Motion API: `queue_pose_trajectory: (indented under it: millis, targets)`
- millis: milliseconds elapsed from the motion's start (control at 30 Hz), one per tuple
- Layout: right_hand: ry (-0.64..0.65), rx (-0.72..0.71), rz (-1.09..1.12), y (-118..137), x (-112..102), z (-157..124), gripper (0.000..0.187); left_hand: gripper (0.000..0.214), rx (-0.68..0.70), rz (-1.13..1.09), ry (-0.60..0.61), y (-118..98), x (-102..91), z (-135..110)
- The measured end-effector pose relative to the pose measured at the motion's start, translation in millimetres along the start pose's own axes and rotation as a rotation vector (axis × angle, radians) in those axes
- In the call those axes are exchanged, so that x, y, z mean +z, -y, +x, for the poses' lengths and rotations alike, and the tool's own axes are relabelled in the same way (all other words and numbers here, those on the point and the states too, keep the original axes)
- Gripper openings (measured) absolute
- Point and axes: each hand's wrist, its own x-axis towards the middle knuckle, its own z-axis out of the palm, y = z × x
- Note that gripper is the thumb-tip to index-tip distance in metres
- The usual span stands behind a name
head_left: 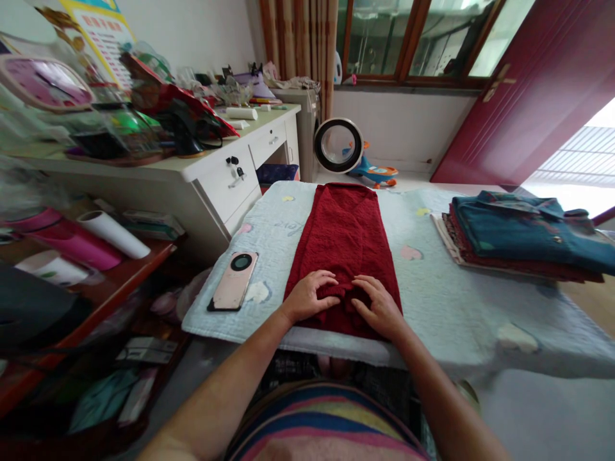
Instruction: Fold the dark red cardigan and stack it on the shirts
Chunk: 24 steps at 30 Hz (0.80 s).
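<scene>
A dark red garment (343, 224), folded into a long narrow panel, lies on the light blue quilted cover in front of me. My left hand (312, 296) rests on the near left part of it, fingers curved and thumb apart from them. On the near right part lies my right hand (377, 304), its fingers likewise bent and spread from the thumb. Between the two hands the fabric is rumpled into small creases. Both hands touch the garment from above, and neither visibly pinches it.
A phone (234, 282) lies left on the quilted cover (446, 320). Folded clothes (519, 234) are stacked at the right. A cluttered white desk (192, 168) and a low red-brown shelf (110, 291) stand left. A toy car (375, 171) and a red door (519, 96) are beyond.
</scene>
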Motion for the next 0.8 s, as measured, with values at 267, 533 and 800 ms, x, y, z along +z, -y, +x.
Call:
queue_pose_trajectory:
  millis: [267, 533, 800]
  targets:
    - [0.088, -0.081, -0.032, 3, -6, -4, 0.072, 0.018, 0.025, -0.131, -0.136, 9, 6.8, -1]
    - [-0.027, 0.017, -0.188, 23, -8, -16, 0.023, 0.018, 0.034, 0.022, -0.116, 3, 9.0, -3]
    - [-0.078, -0.087, -0.078, 32, -5, -14, 0.01, 0.017, 0.064, 0.081, -0.115, 3, 8.6, -5]
